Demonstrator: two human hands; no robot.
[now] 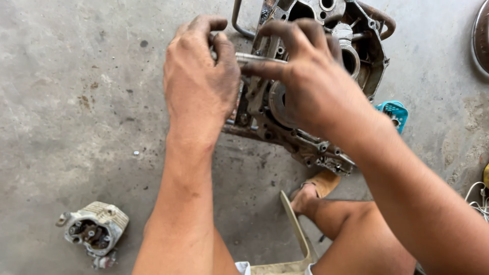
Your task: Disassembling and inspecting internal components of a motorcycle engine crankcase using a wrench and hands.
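fingers: both hands pinch a short metal rod (pixel 257 58), left hand (pixel 199 76) closed on 1 end, right hand (pixel 310 76) on the other
rod: above greasy engine case (pixel 305 142) on concrete floor (pixel 76 102)
handling: likely stiff, oily, slippery; grip the ends

floor (pixel 76 76): bare grey concrete, stained and scuffed, dark oily specks near the middle | light: even daylight, soft shadows | near left: pale finned engine part (pixel 95 229) lying alone | far right: teal plastic piece (pixel 395 113) | right edge: white cable (pixel 476 201)
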